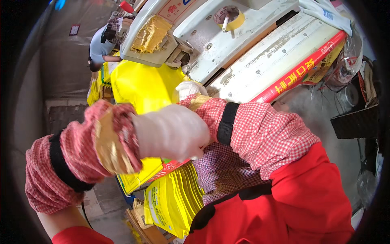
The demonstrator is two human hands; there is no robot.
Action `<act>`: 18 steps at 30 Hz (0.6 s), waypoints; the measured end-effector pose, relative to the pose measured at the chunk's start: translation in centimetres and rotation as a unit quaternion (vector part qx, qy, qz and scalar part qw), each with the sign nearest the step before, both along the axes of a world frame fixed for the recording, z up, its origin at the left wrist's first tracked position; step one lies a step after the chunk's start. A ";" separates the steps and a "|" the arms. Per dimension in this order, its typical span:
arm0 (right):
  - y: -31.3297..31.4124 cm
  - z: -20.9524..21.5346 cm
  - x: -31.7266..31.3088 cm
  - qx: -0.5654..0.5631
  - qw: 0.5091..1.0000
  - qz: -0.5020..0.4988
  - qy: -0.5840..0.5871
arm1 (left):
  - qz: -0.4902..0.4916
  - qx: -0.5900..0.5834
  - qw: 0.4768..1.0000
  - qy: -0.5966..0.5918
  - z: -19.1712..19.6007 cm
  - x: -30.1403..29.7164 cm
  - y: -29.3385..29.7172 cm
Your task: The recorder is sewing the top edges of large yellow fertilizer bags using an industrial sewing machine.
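Observation:
My left hand (172, 131), in a white glove, is raised across the middle, in front of my right forearm. Motion smears it, and its fingers are hard to make out. Farther ahead, my right hand (191, 88), also white-gloved, is beside a yellow plastic sheet or bag (140, 85), close under the head of a white sewing machine (199, 36). My right sleeve hides most of that hand, so I cannot tell whether it grips the sheet. Red-checked sleeve covers with black bands are on both forearms.
A stack of yellow printed bags (174, 199) hangs below my left hand. On the machine are a yellow tape roll (229, 18) and a gold woven scrap (151, 33). Red printed film (300, 67) edges the white table at right. Another person (101, 44) works at far left.

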State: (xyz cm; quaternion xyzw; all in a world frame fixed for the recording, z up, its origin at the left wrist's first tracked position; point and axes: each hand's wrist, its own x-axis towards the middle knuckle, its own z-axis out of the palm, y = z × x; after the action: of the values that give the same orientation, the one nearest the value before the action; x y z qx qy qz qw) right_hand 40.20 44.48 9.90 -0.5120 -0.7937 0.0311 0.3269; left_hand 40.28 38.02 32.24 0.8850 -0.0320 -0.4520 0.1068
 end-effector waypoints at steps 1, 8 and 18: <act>-1.1 0.6 0.1 -0.041 0.996 -0.077 -0.010 | 0.041 0.014 0.999 0.029 0.5 0.0 1.3; -3.2 3.1 -0.5 -0.166 0.929 -0.325 -0.067 | -0.067 0.217 0.972 0.060 7.3 1.1 3.8; -4.2 7.8 5.8 -0.289 0.946 -0.103 0.109 | 0.029 0.117 0.976 -0.181 -5.4 -5.9 3.0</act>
State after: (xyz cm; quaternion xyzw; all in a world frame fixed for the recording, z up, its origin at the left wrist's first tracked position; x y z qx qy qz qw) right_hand 45.98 40.23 17.70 -0.6571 -0.6529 0.2807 0.2512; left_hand 34.41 41.02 26.88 0.9590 0.0278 -0.2818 0.0080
